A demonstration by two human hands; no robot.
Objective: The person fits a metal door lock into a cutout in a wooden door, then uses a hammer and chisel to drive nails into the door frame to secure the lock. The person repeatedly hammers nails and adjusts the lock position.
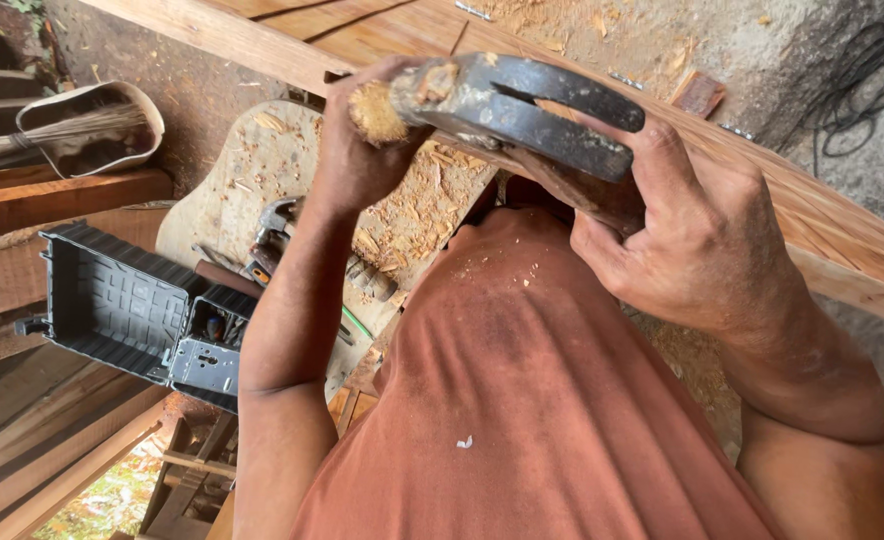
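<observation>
Both hands hold a dark metal hammer head [542, 110] close in front of me, above my rust-red shirt [522, 400]. The head is worn grey-black with a split claw. A frayed, splintered wooden stub [377, 110] sticks out of its left end. My left hand [357, 160] is closed around that stub end. Gripping the curved claw side from the right is my right hand [692, 240], thumb lying over the metal. Specks of sawdust lie on the shirt just below.
A pale board [262, 170] strewn with wood shavings carries another hammer [277, 215]. An open black plastic tool case [112, 300] lies at left. A hand broom in a scoop [82, 130] sits upper left. A long wooden beam [842, 240] runs across the right; a black cable [862, 80] lies beyond.
</observation>
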